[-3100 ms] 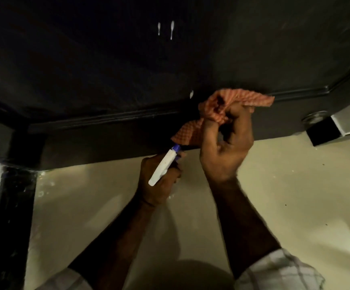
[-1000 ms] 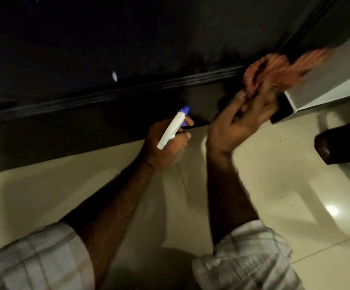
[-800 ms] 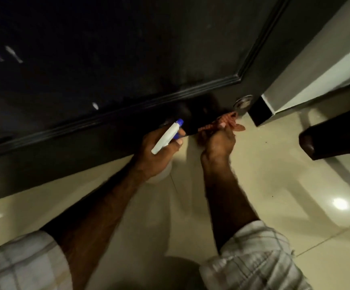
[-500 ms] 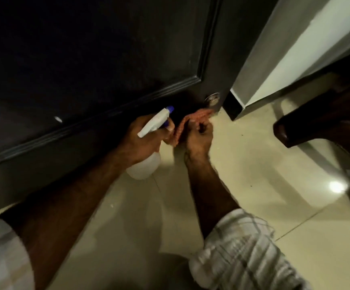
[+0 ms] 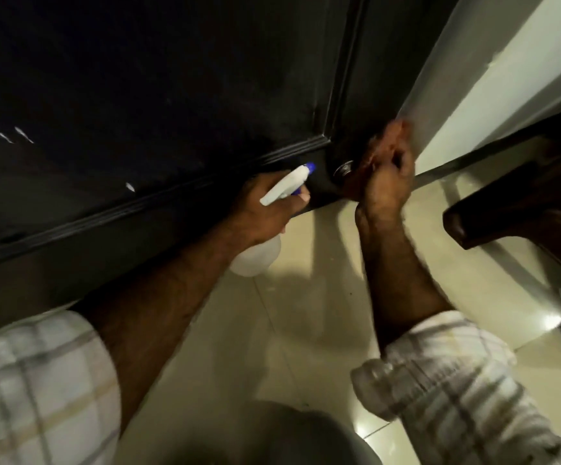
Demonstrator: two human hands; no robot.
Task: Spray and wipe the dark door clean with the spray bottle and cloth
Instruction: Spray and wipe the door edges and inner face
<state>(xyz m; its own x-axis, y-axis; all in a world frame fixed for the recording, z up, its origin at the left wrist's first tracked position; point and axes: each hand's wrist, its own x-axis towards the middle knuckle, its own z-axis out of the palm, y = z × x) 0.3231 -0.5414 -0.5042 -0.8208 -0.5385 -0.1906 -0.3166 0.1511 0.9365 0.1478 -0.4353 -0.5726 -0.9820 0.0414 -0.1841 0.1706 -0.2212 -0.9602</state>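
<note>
Wiping is the step in hand, down at the bottom right corner of the dark door (image 5: pixel 172 78), where the raised panel moulding (image 5: pixel 158 203) turns upward. The orange cloth (image 5: pixel 381 146), blurred, is bunched in the right hand (image 5: pixel 388 182), whose fingers curl round it and press it to the door's edge stile just right of a small round metal fitting (image 5: pixel 343 168). The left hand (image 5: pixel 265 209) grips the neck of the spray bottle (image 5: pixel 286 186), its blue nozzle aimed at the door near that fitting and its translucent body hanging below the fist over the pale tiled floor (image 5: pixel 306 330); whether a finger rests on the trigger I cannot tell. A few pale flecks (image 5: pixel 130 186) show on the panel further left. My guess is that the next move calls for working the cloth around the fitting and along the bottom rail, with a fresh spray where marks remain. Against half a second ago, the cloth has risen from beside the nozzle up onto the stile, and the head has swung so the grey wall (image 5: pixel 473 78) and dark wooden furniture (image 5: pixel 507 213) sit larger on the right.
</note>
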